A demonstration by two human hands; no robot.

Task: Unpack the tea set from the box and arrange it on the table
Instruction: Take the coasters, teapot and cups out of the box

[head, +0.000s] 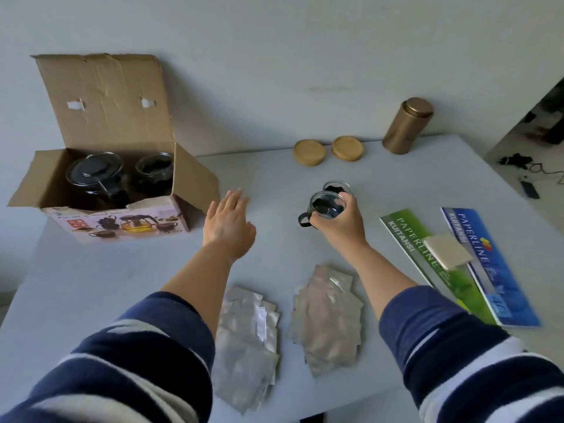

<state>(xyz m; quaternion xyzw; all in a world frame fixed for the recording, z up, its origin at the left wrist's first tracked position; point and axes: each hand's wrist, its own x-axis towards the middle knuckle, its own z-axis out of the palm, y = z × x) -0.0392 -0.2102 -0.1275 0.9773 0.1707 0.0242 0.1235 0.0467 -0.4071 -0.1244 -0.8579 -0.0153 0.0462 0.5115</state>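
An open cardboard box stands at the table's far left. Inside it I see a glass teapot with a black lid and a stack of glass cups. My right hand is closed on a glass cup with a black handle, held just above the middle of the table. A second glass cup stands right behind it. My left hand hovers flat and empty, fingers apart, just right of the box.
Two round wooden lids lie at the back, beside a bronze canister. Two piles of silver sachets lie near the front edge. Green and blue receipt books with a beige square on top lie at the right.
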